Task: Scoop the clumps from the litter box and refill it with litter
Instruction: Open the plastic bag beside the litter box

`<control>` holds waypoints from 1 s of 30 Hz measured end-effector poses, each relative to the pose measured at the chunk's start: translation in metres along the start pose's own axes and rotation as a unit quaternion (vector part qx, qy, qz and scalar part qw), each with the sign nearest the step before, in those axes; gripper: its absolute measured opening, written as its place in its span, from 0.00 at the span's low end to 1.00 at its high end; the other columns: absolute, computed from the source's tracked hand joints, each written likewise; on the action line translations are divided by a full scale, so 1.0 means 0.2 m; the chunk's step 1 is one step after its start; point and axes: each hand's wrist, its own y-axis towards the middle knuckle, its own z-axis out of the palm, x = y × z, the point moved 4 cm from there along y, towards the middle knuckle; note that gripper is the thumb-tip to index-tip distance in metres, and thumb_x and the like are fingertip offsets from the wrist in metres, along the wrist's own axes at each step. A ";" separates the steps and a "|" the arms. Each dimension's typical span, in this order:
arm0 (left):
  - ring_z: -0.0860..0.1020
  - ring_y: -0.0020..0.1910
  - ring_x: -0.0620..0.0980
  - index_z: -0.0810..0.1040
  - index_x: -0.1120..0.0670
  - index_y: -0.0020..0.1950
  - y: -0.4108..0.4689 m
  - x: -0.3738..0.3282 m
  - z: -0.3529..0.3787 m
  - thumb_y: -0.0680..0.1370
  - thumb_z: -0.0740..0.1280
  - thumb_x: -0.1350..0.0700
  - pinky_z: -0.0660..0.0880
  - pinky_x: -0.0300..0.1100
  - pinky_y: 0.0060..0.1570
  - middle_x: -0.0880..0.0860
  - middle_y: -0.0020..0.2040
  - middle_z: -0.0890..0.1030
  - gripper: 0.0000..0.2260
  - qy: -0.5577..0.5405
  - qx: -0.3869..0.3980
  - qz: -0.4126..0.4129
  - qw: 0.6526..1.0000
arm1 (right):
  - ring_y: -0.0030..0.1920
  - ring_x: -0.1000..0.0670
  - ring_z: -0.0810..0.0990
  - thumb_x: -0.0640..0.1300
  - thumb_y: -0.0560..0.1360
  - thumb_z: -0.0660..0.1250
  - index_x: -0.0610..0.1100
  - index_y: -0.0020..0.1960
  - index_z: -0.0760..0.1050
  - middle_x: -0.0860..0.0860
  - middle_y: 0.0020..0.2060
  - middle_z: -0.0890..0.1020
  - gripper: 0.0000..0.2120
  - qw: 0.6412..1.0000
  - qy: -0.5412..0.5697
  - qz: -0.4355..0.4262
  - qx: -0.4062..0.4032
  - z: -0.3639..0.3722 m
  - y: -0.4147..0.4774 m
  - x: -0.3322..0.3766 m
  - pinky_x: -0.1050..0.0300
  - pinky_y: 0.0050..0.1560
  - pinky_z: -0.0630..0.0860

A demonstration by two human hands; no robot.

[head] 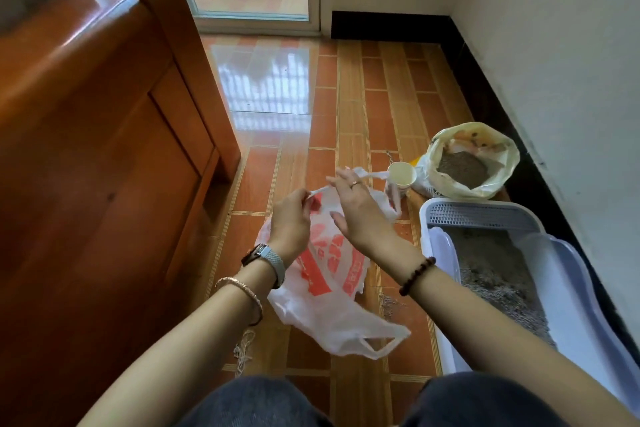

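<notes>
A person crouches on an orange tiled floor (pixel 349 97), both hands working a thin white plastic bag with red print (pixel 325 263). The left hand (pixel 289 218) pinches one twisted handle; the right hand (pixel 360 215), fingers loosely spread, hooks the other. To the right sits the pale grey plastic litter box (pixel 568 274), part-filled, with an open yellowish sack of grey litter (pixel 472 161) behind it. Pulling the handles apart evenly should open the bag wide for clumps

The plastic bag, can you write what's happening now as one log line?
left hand: pinching bag handle | right hand: holding other handle | plastic bag: on floor | litter box: beside it
</notes>
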 end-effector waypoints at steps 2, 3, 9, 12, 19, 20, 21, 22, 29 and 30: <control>0.77 0.39 0.48 0.78 0.57 0.45 -0.03 0.01 0.01 0.83 0.58 0.59 0.73 0.42 0.42 0.50 0.39 0.80 0.11 -0.055 0.008 -0.031 0.998 | 0.76 0.43 0.58 0.37 0.78 0.65 0.38 0.71 0.66 0.41 0.73 0.63 0.22 0.998 0.004 0.035 0.043 0.06 0.00 -0.08 0.55 0.72 0.57; 0.77 0.38 0.48 0.77 0.57 0.45 -0.04 0.02 0.01 0.83 0.58 0.59 0.73 0.40 0.40 0.50 0.39 0.80 0.11 -0.082 0.012 -0.047 0.995 | 0.72 0.42 0.64 0.38 0.79 0.64 0.38 0.67 0.70 0.41 0.68 0.68 0.17 0.998 0.016 0.043 0.040 0.08 -0.01 -0.10 0.57 0.67 0.62; 0.80 0.43 0.53 0.77 0.59 0.49 -0.05 0.11 -0.01 0.83 0.58 0.56 0.77 0.47 0.45 0.54 0.44 0.81 0.11 -0.112 0.000 -0.095 0.989 | 0.42 0.47 0.76 0.34 0.78 0.60 0.37 0.49 0.75 0.46 0.42 0.80 0.06 0.963 0.214 0.162 -0.022 0.09 -0.06 -0.16 0.67 0.33 0.67; 0.79 0.42 0.53 0.77 0.57 0.48 -0.04 0.17 -0.03 0.83 0.58 0.57 0.77 0.49 0.44 0.52 0.42 0.79 0.10 -0.088 -0.024 -0.121 0.988 | 0.40 0.53 0.76 0.33 0.77 0.61 0.39 0.50 0.77 0.50 0.41 0.80 0.07 0.962 0.229 0.147 -0.014 0.05 -0.05 -0.16 0.71 0.33 0.68; 0.80 0.44 0.49 0.75 0.55 0.54 0.00 0.26 -0.09 0.80 0.63 0.47 0.79 0.47 0.45 0.50 0.45 0.80 0.12 -0.136 0.035 -0.146 0.979 | 0.43 0.53 0.80 0.43 0.75 0.71 0.47 0.46 0.80 0.52 0.42 0.83 0.01 0.924 0.338 0.163 0.079 0.02 -0.04 -0.23 0.58 0.46 0.77; 0.81 0.44 0.49 0.76 0.55 0.54 0.01 0.29 -0.11 0.80 0.63 0.46 0.79 0.45 0.45 0.51 0.46 0.81 0.13 -0.160 0.041 -0.156 0.974 | 0.43 0.53 0.80 0.44 0.74 0.72 0.48 0.45 0.81 0.52 0.42 0.83 0.01 0.919 0.345 0.162 0.103 0.01 -0.05 -0.22 0.58 0.45 0.77; 0.80 0.44 0.48 0.77 0.56 0.54 0.01 0.30 -0.12 0.80 0.63 0.47 0.79 0.41 0.43 0.50 0.46 0.81 0.13 -0.170 0.044 -0.159 0.972 | 0.42 0.52 0.81 0.46 0.74 0.72 0.48 0.45 0.82 0.51 0.42 0.83 0.02 0.911 0.357 0.163 0.126 0.00 -0.06 -0.22 0.59 0.44 0.78; 0.80 0.42 0.46 0.77 0.56 0.54 0.00 0.31 -0.14 0.80 0.64 0.48 0.78 0.36 0.40 0.50 0.45 0.81 0.12 -0.162 0.046 -0.154 0.974 | 0.41 0.51 0.81 0.48 0.74 0.72 0.46 0.47 0.82 0.49 0.42 0.84 0.06 0.900 0.374 0.167 0.146 0.00 -0.08 -0.22 0.58 0.44 0.79; 0.76 0.50 0.45 0.77 0.53 0.55 -0.08 0.18 -0.11 0.78 0.67 0.53 0.75 0.39 0.51 0.47 0.51 0.77 0.08 0.029 -0.016 0.103 0.994 | 0.32 0.50 0.75 0.62 0.72 0.67 0.37 0.38 0.74 0.48 0.32 0.76 0.26 0.867 0.433 0.222 0.105 0.04 -0.08 -0.19 0.57 0.38 0.75; 0.75 0.50 0.44 0.77 0.54 0.57 -0.10 0.13 -0.09 0.78 0.66 0.50 0.74 0.37 0.51 0.48 0.52 0.77 0.11 0.028 0.009 0.146 0.989 | 0.28 0.53 0.72 0.60 0.74 0.66 0.42 0.33 0.71 0.52 0.28 0.74 0.23 0.870 0.430 0.225 0.088 0.05 -0.07 -0.18 0.61 0.34 0.72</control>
